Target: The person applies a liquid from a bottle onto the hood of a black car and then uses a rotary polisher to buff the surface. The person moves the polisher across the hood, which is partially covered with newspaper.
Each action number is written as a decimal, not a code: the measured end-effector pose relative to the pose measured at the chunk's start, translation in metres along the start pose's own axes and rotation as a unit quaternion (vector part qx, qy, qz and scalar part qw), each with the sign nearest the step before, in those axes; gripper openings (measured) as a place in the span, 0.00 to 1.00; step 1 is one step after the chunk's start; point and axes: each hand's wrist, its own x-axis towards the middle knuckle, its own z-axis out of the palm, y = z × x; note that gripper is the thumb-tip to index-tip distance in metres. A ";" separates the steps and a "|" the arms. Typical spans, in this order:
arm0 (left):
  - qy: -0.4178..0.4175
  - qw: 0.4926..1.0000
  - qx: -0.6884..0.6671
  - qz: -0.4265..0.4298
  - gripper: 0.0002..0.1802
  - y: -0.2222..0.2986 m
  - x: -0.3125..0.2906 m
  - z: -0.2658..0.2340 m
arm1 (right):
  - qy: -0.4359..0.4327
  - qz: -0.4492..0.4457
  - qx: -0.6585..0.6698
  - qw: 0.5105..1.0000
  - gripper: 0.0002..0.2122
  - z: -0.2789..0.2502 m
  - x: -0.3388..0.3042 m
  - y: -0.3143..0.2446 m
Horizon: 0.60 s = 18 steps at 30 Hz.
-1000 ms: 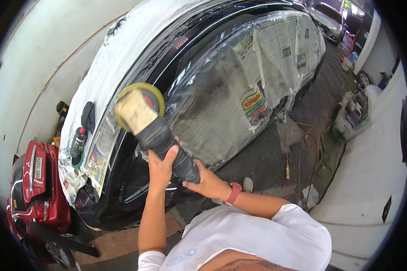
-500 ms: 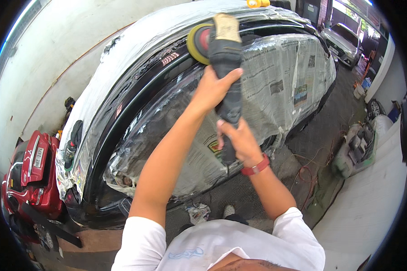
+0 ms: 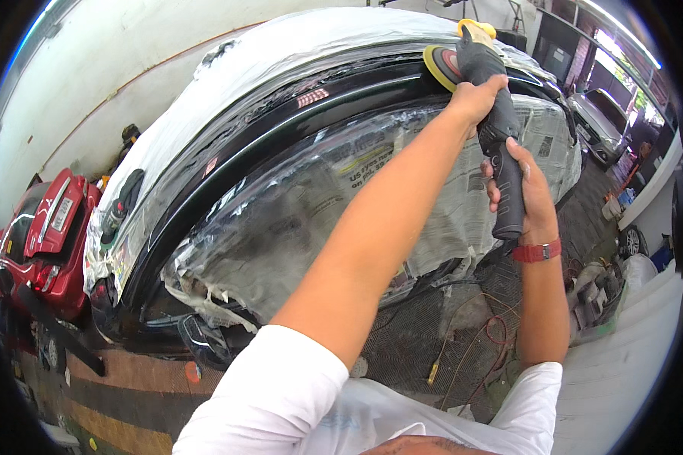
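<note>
Both my hands are on a black electric car polisher [image 3: 502,136], held out over the car's roof edge. My left hand [image 3: 478,102] is wrapped round its front body, close behind the head. Further back, my right hand [image 3: 530,186] grips the rear handle, a red watch on that wrist. The polisher's round yellow-rimmed pad [image 3: 439,70] is tilted against the glossy black roof rail [image 3: 296,123], toward its far right end. Newspaper and clear plastic [image 3: 334,197] cover the car's side windows below the rail.
White masking sheet [image 3: 281,38] covers the roof, with a dark bottle [image 3: 114,216] lying at its left end. A yellow object [image 3: 479,29] sits beyond the polisher head. A red car [image 3: 42,235] stands left, a silver car [image 3: 601,121] far right. Hoses and cords [image 3: 493,330] lie on the floor.
The polisher and both hands have moved right along the roof rail. My view has shifted too, and more of my left arm now stretches across the covered windows.
</note>
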 end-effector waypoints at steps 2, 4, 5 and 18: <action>0.019 0.999 -0.040 0.014 0.38 0.008 -0.023 -0.019 | -0.026 0.017 -0.018 0.999 0.22 0.013 -0.006 -0.004; 0.037 0.997 -0.053 0.043 0.35 0.012 -0.057 -0.038 | -0.031 0.041 -0.046 0.998 0.21 0.039 -0.031 -0.009; 0.055 0.995 -0.057 0.061 0.35 0.011 -0.075 -0.053 | -0.038 0.048 -0.054 0.997 0.21 0.057 -0.045 -0.008; 0.421 0.881 -0.075 0.201 0.36 0.054 -0.394 -0.205 | -0.441 0.166 -0.052 0.880 0.45 0.229 -0.100 0.104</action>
